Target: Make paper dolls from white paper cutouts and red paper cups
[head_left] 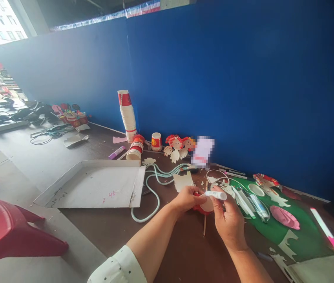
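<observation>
My left hand (188, 199) is closed on a red-fringed round paper piece (207, 206) with a pale middle, cut from what looks like a paper cup. A thin wooden stick (204, 227) sticks out below the piece. Between the fingers of my right hand (229, 222) is a white pen-like tube (217, 195), its tip over the piece's upper edge; whether it is a marker or glue I cannot tell. Beyond my hands lies a torn pale paper sheet (183, 181).
At left sits a shallow white cardboard tray (96, 184). Behind it rise stacked paper cups (128, 118), beside paper figures with red fringes (175, 146). Pale green cables (152, 218) loop across the table. To the right, a green sheet (278, 232) carries pens and a pink paper dish (285, 217).
</observation>
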### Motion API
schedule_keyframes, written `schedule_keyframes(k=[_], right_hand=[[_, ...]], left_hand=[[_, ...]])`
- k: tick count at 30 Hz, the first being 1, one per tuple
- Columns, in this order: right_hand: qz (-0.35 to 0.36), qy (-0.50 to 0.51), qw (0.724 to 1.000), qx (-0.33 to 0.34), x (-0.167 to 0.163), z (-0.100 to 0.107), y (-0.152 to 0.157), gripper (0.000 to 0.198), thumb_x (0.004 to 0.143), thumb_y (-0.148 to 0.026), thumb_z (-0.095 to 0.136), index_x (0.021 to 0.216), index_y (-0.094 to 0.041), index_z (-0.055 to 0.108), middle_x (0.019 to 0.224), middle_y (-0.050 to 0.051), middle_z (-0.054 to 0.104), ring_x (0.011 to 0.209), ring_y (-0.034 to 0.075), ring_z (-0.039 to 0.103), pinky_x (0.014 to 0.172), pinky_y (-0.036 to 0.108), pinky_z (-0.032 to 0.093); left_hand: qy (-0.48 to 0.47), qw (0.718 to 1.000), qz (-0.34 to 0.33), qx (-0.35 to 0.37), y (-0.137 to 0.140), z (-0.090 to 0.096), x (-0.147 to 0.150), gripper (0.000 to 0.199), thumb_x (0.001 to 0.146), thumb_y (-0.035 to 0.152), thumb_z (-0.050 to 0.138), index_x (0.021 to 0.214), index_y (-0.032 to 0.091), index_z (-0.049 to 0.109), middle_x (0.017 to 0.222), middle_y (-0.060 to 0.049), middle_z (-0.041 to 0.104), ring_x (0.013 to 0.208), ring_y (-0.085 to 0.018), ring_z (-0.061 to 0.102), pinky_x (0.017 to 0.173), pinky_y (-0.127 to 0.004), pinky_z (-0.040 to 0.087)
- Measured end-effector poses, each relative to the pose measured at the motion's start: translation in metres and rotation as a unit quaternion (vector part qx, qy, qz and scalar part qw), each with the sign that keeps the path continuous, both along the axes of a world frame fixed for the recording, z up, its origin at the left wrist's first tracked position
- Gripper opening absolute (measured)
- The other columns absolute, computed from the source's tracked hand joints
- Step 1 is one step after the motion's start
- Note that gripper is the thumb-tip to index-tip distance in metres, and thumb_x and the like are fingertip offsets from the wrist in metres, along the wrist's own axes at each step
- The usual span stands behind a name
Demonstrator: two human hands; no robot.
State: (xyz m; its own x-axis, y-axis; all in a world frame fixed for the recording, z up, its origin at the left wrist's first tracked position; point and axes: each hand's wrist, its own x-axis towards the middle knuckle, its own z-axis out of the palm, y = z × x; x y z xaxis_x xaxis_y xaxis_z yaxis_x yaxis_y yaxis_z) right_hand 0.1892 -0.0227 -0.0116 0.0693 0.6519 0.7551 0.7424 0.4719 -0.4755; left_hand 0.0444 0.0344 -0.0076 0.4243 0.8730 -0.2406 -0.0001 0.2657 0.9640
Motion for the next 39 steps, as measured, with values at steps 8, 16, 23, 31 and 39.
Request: schedule_keyframes(k=[8,16,23,31,39], right_hand=[[0.012,0.047,0.999,-0.023,0.003,-0.004,0.0,0.031,0.093,-0.029,0.056,0.123,-0.024,0.063,0.12,0.011,0.069,0.111,0.026,0.064,0.098,0.044,0.05],[0.001,0.024,1.0,-0.013,0.003,-0.005,-0.001,0.03,0.094,-0.031,0.055,0.121,-0.02,0.063,0.117,0.013,0.069,0.108,0.026,0.065,0.095,0.043,0.052],[-0.025,-0.022,0.999,0.023,0.001,-0.003,0.002,0.028,0.095,-0.028,0.055,0.12,-0.017,0.062,0.113,0.014,0.07,0.105,0.026,0.067,0.091,0.041,0.054],[-0.014,0.026,0.999,-0.012,0.003,-0.01,0.0,0.032,0.095,-0.029,0.055,0.124,-0.017,0.061,0.117,0.015,0.069,0.109,0.027,0.066,0.092,0.043,0.054],[-0.03,-0.033,0.998,0.034,-0.006,-0.002,0.003,0.025,0.095,-0.028,0.056,0.116,-0.017,0.064,0.109,0.013,0.071,0.101,0.024,0.068,0.09,0.038,0.054]], left_hand=[[0.006,1.0,-0.006,-0.004,0.0,0.003,-0.002,0.022,0.068,0.026,0.075,0.081,0.013,0.064,0.06,0.003,0.055,0.053,-0.008,0.047,0.052,-0.02,0.036],[-0.005,1.0,-0.007,0.0,0.004,-0.008,-0.001,0.028,0.066,0.033,0.077,0.081,0.012,0.066,0.063,0.002,0.055,0.055,-0.007,0.047,0.055,-0.021,0.036],[0.007,1.0,-0.009,0.004,0.002,-0.002,-0.002,0.021,0.068,0.029,0.073,0.08,0.012,0.066,0.063,0.002,0.055,0.056,-0.007,0.047,0.055,-0.02,0.036],[0.005,1.0,-0.016,0.001,0.003,-0.004,-0.002,0.02,0.07,0.027,0.071,0.081,0.011,0.066,0.06,0.003,0.052,0.053,-0.006,0.043,0.053,-0.02,0.034],[0.029,0.999,-0.004,0.018,0.001,-0.007,0.0,0.025,0.07,0.034,0.073,0.08,0.012,0.066,0.06,0.003,0.051,0.052,-0.006,0.042,0.051,-0.02,0.032]])
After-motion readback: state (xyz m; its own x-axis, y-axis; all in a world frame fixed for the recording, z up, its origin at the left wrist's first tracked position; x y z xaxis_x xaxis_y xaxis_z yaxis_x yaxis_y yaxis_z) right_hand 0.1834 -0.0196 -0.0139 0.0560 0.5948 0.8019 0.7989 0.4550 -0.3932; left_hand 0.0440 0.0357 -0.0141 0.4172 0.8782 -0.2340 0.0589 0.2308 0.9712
